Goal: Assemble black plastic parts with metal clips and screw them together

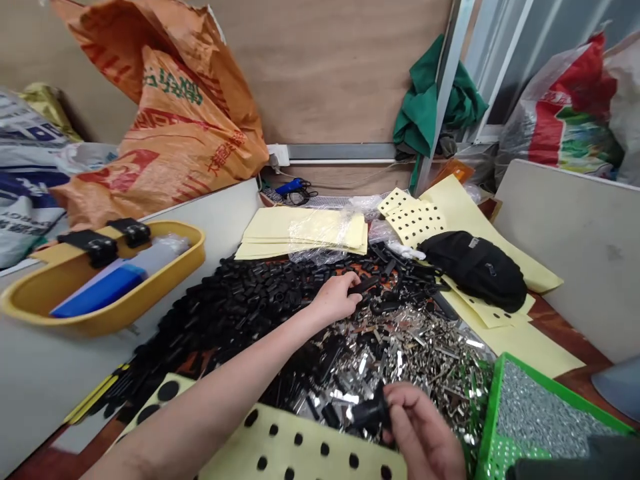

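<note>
Nearest the camera, a pale yellow perforated sheet (300, 453) with round holes lies along the bottom of the view. Just above it the right hand (417, 430) is curled, its fingers wrapped around a black plastic fitting (370, 413) that sticks out from the hand's left side. The thumb is hidden behind the part, so how firmly it presses cannot be told.

At the far left, a yellow plastic tray (100, 300) sits on a pale grey table top (45, 380), with two black clamps (97, 248) on its rim and a blue block (100, 287) inside. An orange woven sack (165, 127) slumps behind it. A heap of black plastic tubes (240, 313) spreads across the work surface, and the left forearm (200, 393) crosses over it.

The left hand (333, 298) rests at the heap's far edge, fingers pressed together and seemingly pinching a flat black piece (364, 285) at their tips, though the hold is partly hidden. Its grip reaches only the piece's end, leaving the rest free of the pile.

Below that hand lies a drift of silver metal clips (400, 347). Farther back are yellow paper sheets in clear plastic wrap (300, 233) and a black zipped pouch (473, 270). At lower right, a green plastic crate (530, 413) holds grey granules, and a stuffed red-and-white sack (565, 113) leans in the far corner.
</note>
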Demonstrator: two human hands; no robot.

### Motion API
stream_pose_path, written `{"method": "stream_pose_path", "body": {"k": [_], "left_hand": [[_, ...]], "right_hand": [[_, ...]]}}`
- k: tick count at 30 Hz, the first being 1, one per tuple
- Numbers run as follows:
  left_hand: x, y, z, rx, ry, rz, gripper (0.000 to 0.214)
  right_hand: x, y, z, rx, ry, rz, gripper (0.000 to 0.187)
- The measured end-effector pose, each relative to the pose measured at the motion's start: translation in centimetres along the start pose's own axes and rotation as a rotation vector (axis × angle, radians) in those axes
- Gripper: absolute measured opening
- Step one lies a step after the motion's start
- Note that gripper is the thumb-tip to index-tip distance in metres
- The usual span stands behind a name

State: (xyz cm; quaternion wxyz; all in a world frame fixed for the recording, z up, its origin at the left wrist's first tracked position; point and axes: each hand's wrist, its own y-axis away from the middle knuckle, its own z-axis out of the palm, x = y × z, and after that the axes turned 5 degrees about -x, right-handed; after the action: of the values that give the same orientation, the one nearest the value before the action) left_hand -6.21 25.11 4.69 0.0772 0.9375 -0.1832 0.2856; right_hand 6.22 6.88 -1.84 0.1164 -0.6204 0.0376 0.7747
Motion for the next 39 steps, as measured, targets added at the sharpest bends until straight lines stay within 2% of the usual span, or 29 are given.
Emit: {"method": "stream_pose_path", "body": {"k": [2,4,7,10,13,16,20,24,27,30,34,39], "left_hand": [[0.0,4.3,-0.2,0.003,0.111,0.046,0.022],[0.2,8.8,-0.1,-0.013,0.262,0.077,0.021],[0.6,14.7,0.4,-0.037,0.545,0.086,0.023],[0.8,18.7,1.0,-0.027,0.799,-0.022,0.030],[0.8,21.2,1.7,-0.012,1.183,-0.142,0.042],[0.7,22.8,2.3,0.053,1.461,-0.166,0.047],[0.6,24.4,3.1,0.118,1.676,-0.228,0.059],[0.5,25.0,4.2,0.144,1.829,-0.247,0.049],[0.2,25.1,4.9,0.168,1.925,-0.245,0.042],[0.1,25.3,5.2,0.165,1.916,-0.242,0.042],[0.3,25.7,5.2,0.177,1.809,-0.217,0.061],[0.4,26.0,5.8,0.082,1.726,-0.135,0.048]], "right_hand": [[-0.8,-0.1,-0.4,0.002,-0.024,-0.009,0.021],[-1.6,-0.2,-0.6,-0.016,-0.051,-0.091,0.017],[-2.8,0.0,-0.2,-0.128,-0.046,-0.134,0.011],[-4.0,1.0,0.9,-0.276,0.110,-0.131,0.008],[-4.8,2.6,2.1,-0.365,0.297,-0.211,0.007],[-5.2,4.1,3.1,-0.344,0.388,-0.273,0.009],[-4.9,5.5,3.4,-0.331,0.517,-0.343,0.009],[-4.4,6.6,3.0,-0.357,0.617,-0.459,0.010],[-4.1,7.6,3.2,-0.292,0.679,-0.472,0.012],[-3.9,8.5,3.8,-0.197,0.708,-0.472,0.011],[-3.7,8.5,4.3,-0.164,0.626,-0.458,0.010],[-3.5,7.9,4.1,-0.175,0.662,-0.514,0.014]]}}
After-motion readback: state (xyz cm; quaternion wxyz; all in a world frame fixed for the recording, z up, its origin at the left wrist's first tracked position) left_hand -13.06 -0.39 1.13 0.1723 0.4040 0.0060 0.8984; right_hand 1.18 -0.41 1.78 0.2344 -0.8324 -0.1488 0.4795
